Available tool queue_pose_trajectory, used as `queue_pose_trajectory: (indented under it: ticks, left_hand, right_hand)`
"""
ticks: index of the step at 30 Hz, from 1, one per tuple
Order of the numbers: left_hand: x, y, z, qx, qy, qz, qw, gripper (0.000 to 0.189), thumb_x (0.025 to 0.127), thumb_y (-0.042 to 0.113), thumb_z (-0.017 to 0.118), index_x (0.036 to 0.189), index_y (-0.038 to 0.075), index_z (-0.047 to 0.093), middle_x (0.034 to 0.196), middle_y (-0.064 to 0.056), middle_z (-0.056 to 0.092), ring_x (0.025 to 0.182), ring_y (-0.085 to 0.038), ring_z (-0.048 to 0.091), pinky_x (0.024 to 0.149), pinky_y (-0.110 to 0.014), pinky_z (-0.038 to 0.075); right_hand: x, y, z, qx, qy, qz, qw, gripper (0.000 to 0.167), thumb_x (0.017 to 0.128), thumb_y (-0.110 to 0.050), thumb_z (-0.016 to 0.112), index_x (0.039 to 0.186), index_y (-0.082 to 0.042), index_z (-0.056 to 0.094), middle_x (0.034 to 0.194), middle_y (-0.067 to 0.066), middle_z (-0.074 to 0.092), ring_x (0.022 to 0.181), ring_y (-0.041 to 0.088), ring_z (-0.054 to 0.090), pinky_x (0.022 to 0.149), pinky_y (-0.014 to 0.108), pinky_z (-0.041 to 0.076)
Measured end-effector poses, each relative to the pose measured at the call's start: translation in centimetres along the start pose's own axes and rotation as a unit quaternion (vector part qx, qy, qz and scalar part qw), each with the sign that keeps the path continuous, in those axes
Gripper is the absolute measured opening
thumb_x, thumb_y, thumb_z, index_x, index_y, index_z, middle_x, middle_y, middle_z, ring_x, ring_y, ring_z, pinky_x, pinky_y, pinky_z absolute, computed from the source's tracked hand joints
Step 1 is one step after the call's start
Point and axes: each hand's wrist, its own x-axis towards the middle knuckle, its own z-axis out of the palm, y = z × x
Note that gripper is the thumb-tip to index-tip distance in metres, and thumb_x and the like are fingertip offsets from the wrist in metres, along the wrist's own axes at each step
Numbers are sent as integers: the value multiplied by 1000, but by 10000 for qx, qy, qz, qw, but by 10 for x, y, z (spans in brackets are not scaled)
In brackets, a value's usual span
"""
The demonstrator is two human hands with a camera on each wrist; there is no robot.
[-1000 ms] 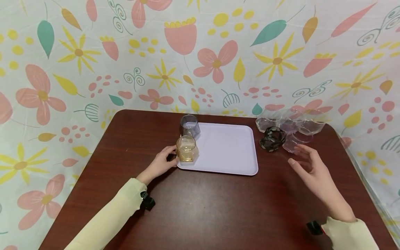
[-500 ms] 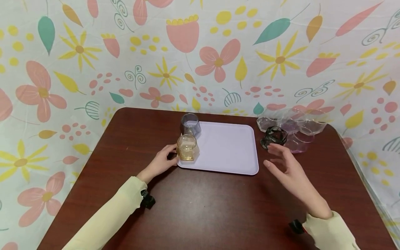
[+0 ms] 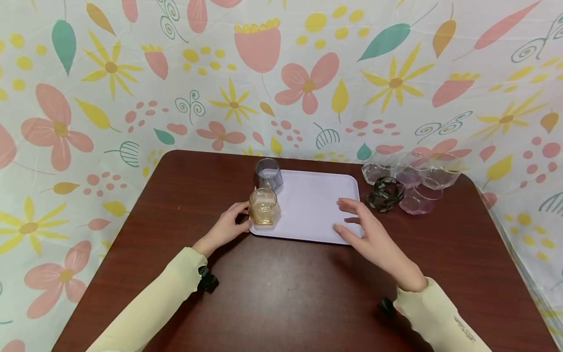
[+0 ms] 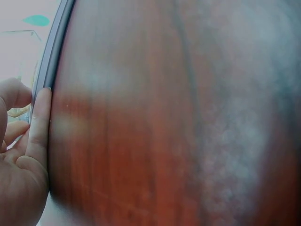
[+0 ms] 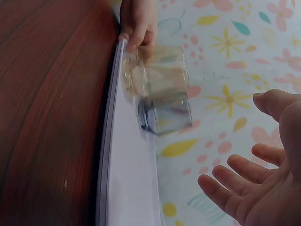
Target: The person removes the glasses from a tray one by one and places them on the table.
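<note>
In the head view, my left hand (image 3: 226, 226) grips an amber drinking glass (image 3: 264, 210) low on its left side. The glass stands at the near left corner of the pale lilac tray (image 3: 314, 210). In the left wrist view, a fingertip (image 4: 42, 108) lies against the tray's rim. Just behind the amber glass stands a grey-blue glass (image 3: 268, 173). My right hand (image 3: 374, 237) hovers over the tray's right side, fingers spread and gently bent around nothing. Both glasses also show in the right wrist view, with the left hand (image 5: 138, 23) at the tray's corner.
Right of the tray stand a dark, patterned glass (image 3: 385, 194) and a pinkish clear glass (image 3: 420, 199). Several clear glasses (image 3: 440, 173) cluster behind them near the table's far right corner. A floral cloth (image 3: 303, 88) hangs behind the brown table (image 3: 281, 293).
My right hand has moved left from beside the clustered glasses to over the tray's right side, carrying nothing. My left hand and the amber glass have stayed in place.
</note>
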Motion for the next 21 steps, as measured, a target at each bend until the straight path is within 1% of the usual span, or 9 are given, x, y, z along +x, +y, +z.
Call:
queue_pose_trajectory:
  ticks: [3,6,9,12,14,16,21]
  left_hand:
    - [0,1,-1,-42,-33,-20,10000,60,95,4,69,151,-4,49,142,-24,54,124,-38,59,79,-28,62]
    - [0,1,-1,-22,-44,-12,10000,60,96,5,69,151,-4,49,142,-24,54,124,-38,59,79,-29,62]
    - [1,1,-1,-22,-63,-41,10000,60,96,6,68,152,-4,48,143,-23,54,125,-37,59,80,-29,62]
    - [1,2,-1,-64,-78,-78,9999,61,96,5,69,152,-3,48,144,-23,53,125,-37,58,80,-30,62]
    - [0,2,-2,-89,-72,-42,9999,61,95,4,69,152,-4,48,143,-24,53,125,-38,58,80,-29,62]
    - [1,1,-1,-98,-48,7,9999,60,96,5,69,151,-5,49,143,-24,54,125,-39,59,79,-29,62]
    - [2,-1,0,-106,-60,-51,9999,60,96,5,68,152,-4,48,144,-24,53,125,-38,59,78,-27,61]
  right_hand:
    - [8,-6,8,95,-180,-5,9998,62,97,-10,73,151,-3,44,150,14,52,135,28,53,104,31,52]
    - [16,-12,16,228,-335,-43,9992,61,99,-13,72,152,-5,43,152,13,50,137,28,52,104,42,53]
    - [24,-15,25,319,-437,-125,9985,61,98,-13,73,151,-4,43,152,14,50,137,29,52,104,48,52]
    - [33,-16,35,356,-548,-193,9977,62,98,-13,73,151,-2,43,152,16,50,137,31,52,103,50,53]
    - [38,-16,43,367,-619,-199,9972,62,98,-14,73,150,0,43,151,17,50,137,32,52,103,50,53]
    - [43,-16,50,404,-675,-188,9967,62,98,-15,73,150,1,43,151,19,50,137,33,52,103,50,53]
    - [55,-16,71,419,-757,-221,9960,64,97,-17,74,150,1,43,148,24,51,135,35,53,103,51,53]
